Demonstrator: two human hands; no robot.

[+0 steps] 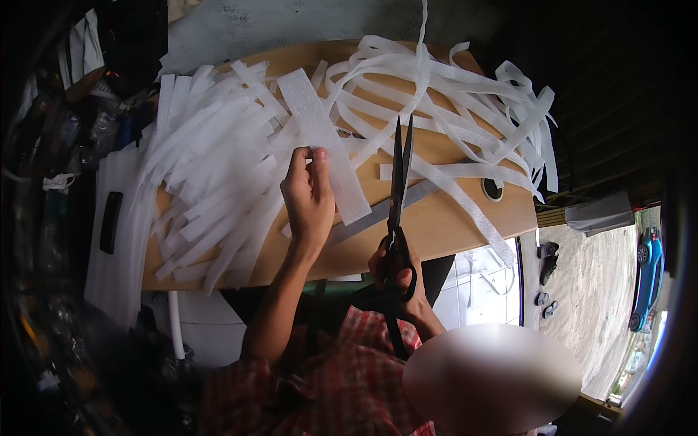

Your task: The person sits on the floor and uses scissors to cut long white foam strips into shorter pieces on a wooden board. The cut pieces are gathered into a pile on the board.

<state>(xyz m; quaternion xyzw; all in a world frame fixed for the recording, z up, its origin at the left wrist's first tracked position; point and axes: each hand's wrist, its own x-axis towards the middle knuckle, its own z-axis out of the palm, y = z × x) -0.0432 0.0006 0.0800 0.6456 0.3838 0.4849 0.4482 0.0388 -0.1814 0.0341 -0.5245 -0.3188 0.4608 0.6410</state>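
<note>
Between the thumb and fingers of my left hand [309, 192] is a short, wide strip of white foam sheet [327, 149], held slanting above the table. My right hand [400, 272] grips a pair of large black scissors [398, 196] by the handles, blades pointing away from me and slightly parted. The blade tips lie over a long white foam strip [422, 80] behind them, and I cannot tell whether they touch it. Left of my left hand lies a broad heap of cut white strips [211, 145].
Long, loosely looped foam strips [509, 131] spread over the right side of the wooden table [451, 221] and hang past its edge. A grey metal ruler-like bar [374, 218] lies across the middle. Near the right edge is a round cable hole [492, 190]. Shoes [549, 261] stand on the ground at right.
</note>
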